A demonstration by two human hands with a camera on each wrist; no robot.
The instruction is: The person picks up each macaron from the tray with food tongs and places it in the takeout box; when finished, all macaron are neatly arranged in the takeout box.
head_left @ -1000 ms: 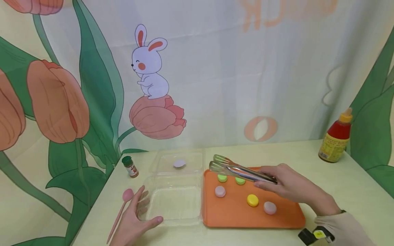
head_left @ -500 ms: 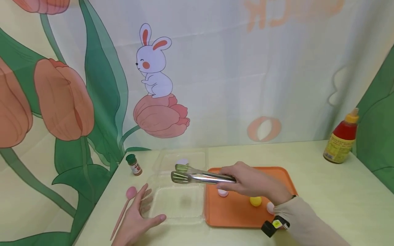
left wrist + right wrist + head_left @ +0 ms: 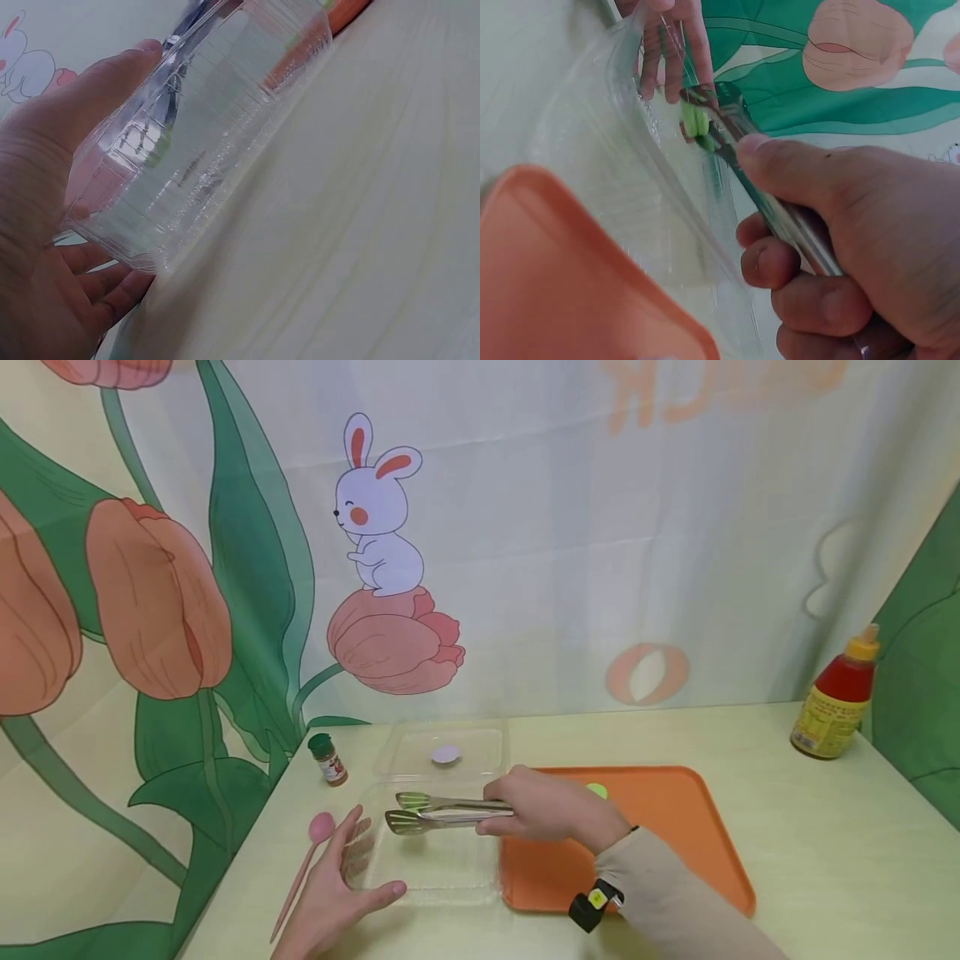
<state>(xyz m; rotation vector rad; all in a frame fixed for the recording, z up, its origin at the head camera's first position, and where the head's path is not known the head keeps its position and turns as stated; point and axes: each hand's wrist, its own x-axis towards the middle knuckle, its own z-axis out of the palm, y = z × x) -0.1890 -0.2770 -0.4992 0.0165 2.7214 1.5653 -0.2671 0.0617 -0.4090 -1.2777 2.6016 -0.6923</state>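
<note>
Pale desk [image 3: 825,835], rabbit-and-tulip cloth [image 3: 540,568] behind, left hand [image 3: 330,887] spread wide at a clear container [image 3: 435,868], right hand [image 3: 546,808] gripping tongs [image 3: 461,816] over it, green macaron [image 3: 696,121] between their tips, orange tray [image 3: 697,827] alongside

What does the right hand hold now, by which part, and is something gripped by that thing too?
The right hand holds long silver metal tongs by the handle end. Their slotted ends pinch a small light-green macaron.
</note>
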